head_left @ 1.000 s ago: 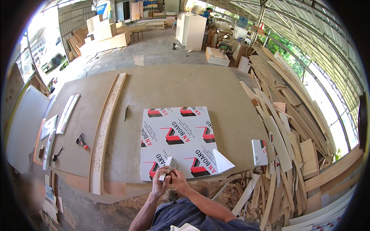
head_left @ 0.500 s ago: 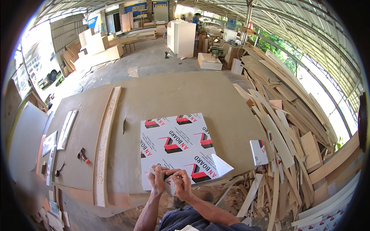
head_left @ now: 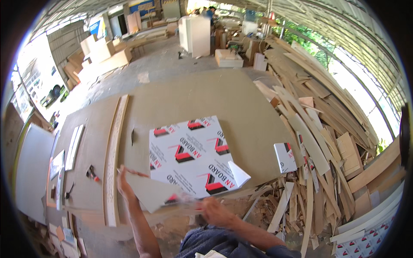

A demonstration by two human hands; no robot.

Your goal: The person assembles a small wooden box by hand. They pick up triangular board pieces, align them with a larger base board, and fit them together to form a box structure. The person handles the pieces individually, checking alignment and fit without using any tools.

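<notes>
My left hand (head_left: 125, 185) grips the left end of a small pale board (head_left: 148, 189), held tilted over the near edge of the worktable (head_left: 193, 92). My right hand (head_left: 215, 211) is closed on a motion-blurred strip of printed film (head_left: 186, 198), stretched from the board's right end. Under and beyond the board lies a large square panel (head_left: 185, 142), covered in white film with red and black print. At its near right corner a white triangular flap (head_left: 239, 175) stands up. My right fingertips are partly smeared by motion.
A long wooden strip (head_left: 115, 159) lies left of the panel, with a hammer (head_left: 92, 173) beyond it and narrow white strips (head_left: 75, 147) farther left. A small printed offcut (head_left: 285, 158) sits at the table's right edge. Scrap boards (head_left: 318, 142) pile up to the right.
My hands, close together before, have moved apart: the left outward with the board, the right to the right with the film. The board's plain face now shows. The view has shifted slightly.
</notes>
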